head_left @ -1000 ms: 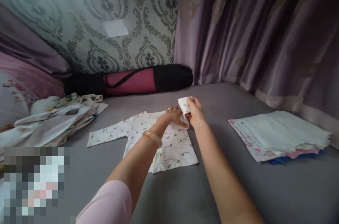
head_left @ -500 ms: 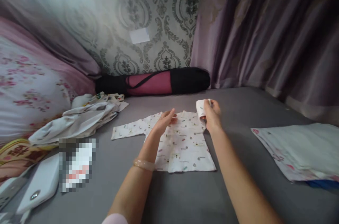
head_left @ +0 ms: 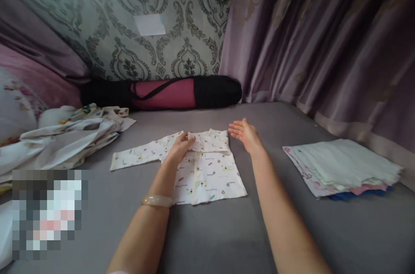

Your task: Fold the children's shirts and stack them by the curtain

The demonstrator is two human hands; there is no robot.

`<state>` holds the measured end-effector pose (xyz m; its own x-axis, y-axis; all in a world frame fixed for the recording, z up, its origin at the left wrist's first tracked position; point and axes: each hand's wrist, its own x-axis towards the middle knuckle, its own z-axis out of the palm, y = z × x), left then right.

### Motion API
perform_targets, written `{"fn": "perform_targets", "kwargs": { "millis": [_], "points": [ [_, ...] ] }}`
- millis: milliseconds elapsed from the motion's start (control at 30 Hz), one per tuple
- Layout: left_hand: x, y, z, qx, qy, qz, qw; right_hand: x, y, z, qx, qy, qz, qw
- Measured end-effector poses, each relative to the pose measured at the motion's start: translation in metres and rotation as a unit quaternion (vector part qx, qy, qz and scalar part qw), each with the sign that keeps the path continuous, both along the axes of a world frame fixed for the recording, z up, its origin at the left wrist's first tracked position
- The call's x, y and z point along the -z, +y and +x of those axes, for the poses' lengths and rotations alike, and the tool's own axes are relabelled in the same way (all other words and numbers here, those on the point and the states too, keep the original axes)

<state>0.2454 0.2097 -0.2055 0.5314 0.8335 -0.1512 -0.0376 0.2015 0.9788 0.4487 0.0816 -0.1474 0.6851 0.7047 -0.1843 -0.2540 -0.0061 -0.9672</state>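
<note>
A small white long-sleeved baby shirt with tiny printed figures lies flat on the grey bed sheet. Its right-hand sleeve is folded across the chest, while the other sleeve stretches out to the left. My left hand pinches the cuff of the folded sleeve near the middle of the shirt; a pale bangle circles that wrist. Just beyond the shirt's right shoulder, my right hand is held with its fingers extended and nothing in them.
A stack of folded clothes lies to the right. Loose crumpled clothes are heaped at left. A black and pink long bag rests along the patterned wall. Purple curtains hang at right.
The right-hand sleeve, lifted in my right hand before, now lies folded over the chest. My left hand has taken its cuff and my right hand has let go. The view has shifted right.
</note>
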Motion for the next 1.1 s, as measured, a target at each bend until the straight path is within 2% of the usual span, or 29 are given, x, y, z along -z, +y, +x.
{"fn": "perform_targets", "kwargs": {
  "millis": [133,233,300,400,533,633,833,1100],
  "points": [
    [0.002,0.005,-0.001,-0.029,-0.018,0.01,0.999,0.017,0.005,0.004,0.051,-0.048,-0.058,0.996],
    [0.001,0.007,-0.002,-0.036,-0.006,0.024,0.999,0.029,0.011,0.0,0.045,-0.169,-0.105,0.979],
    [-0.001,0.006,-0.004,-0.046,0.019,0.029,0.998,0.033,0.015,-0.005,0.019,-0.285,-0.141,0.948],
    [-0.005,0.003,-0.008,-0.065,0.075,0.045,0.994,0.034,0.017,-0.019,-0.05,-0.417,-0.2,0.885],
    [-0.004,0.003,-0.013,-0.083,0.119,0.101,0.984,0.037,0.017,-0.044,-0.143,-0.517,-0.243,0.808],
    [0.0,0.005,-0.014,-0.081,0.126,0.159,0.976,0.042,0.016,-0.055,-0.159,-0.562,-0.276,0.763],
    [-0.001,0.005,-0.012,-0.087,0.196,0.248,0.945,0.053,0.015,-0.055,-0.161,-0.579,-0.312,0.736],
    [-0.006,0.003,-0.014,-0.032,0.291,0.372,0.881,0.062,0.013,-0.054,-0.163,-0.608,-0.32,0.708]
  ]
}}
